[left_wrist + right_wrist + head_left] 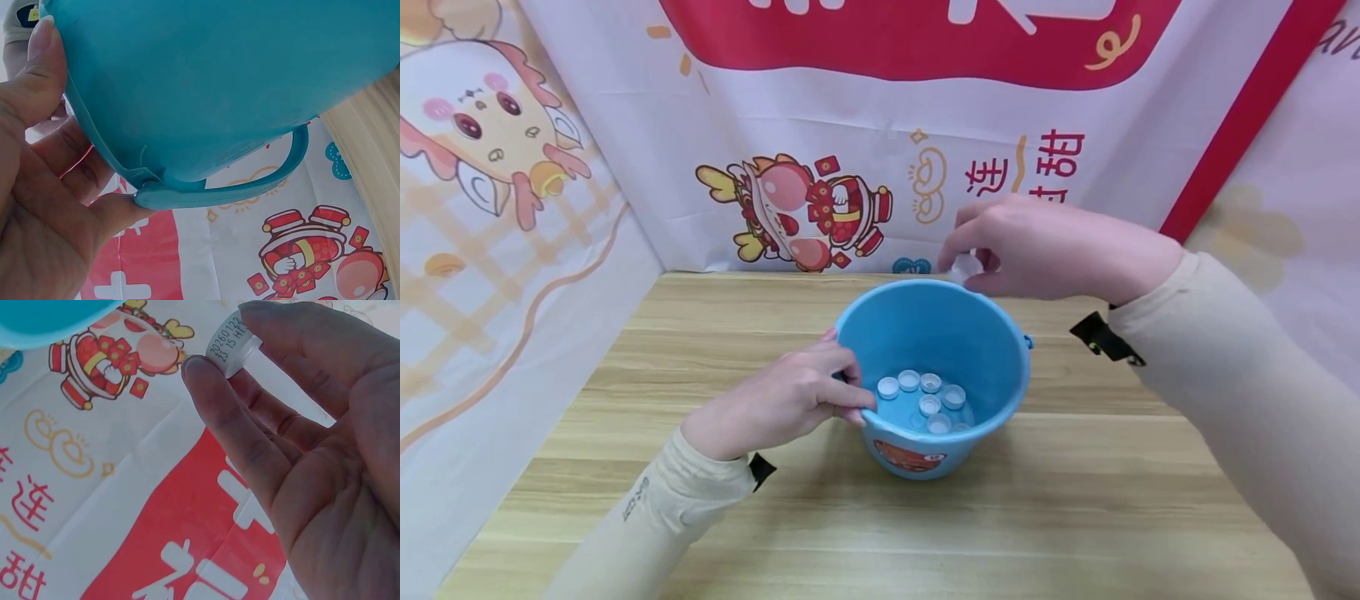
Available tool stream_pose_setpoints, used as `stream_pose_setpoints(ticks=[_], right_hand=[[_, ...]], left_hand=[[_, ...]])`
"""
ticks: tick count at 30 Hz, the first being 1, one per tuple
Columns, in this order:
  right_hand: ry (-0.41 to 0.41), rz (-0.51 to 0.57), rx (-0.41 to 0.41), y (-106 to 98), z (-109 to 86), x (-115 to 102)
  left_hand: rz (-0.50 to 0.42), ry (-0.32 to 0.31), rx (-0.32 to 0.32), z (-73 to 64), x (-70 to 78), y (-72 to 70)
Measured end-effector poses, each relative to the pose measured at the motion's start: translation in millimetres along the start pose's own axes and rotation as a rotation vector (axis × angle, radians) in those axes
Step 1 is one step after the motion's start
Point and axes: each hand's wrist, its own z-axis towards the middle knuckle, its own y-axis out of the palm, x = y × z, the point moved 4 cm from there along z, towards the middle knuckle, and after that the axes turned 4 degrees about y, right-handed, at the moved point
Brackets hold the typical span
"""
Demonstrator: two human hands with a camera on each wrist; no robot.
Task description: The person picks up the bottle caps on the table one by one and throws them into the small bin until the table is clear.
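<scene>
A blue bucket [940, 321] stands on the wooden tabletop, and several white bottle caps [908, 381] lie on its floor. My left hand [797, 392] grips the bucket's rim at the left, with the thumb over the edge; the left wrist view shows its fingers beside the base of the handle [250, 190]. Over the far right part of the rim, my right hand [1033, 246] pinches a white bottle cap [232, 342] between thumb and fingertips. Printed digits show on that cap in the right wrist view.
The wooden table [715, 525] reaches back to a white and red printed cloth [865, 108] hung behind it. Another printed cloth [482, 275] hangs along the left side. A small blue knob [1028, 342] juts out from the bucket's right side.
</scene>
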Motion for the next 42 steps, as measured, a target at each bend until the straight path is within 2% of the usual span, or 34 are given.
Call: stream_pose_setpoints(ticks=[12, 23, 32, 42], right_hand=[[-0.046, -0.005, -0.054, 8.6, 22.3, -11.9], [-0.017, -0.002, -0.116, 21.6, 32.1, -17.3], [-0.07, 0.005, -0.103, 26.5, 35.1, -20.8], [-0.088, 0.002, -0.115, 30.4, 38.1, -22.8]], left_hand=[[-0.005, -0.016, -0.016, -0.3, -1.0, -0.5], [-0.009, -0.004, -0.012, -0.5, -1.6, 0.3], [-0.007, -0.004, -0.018, 0.7, -1.4, 0.3], [-0.011, -0.008, -0.021, 0.5, -1.3, 0.8]])
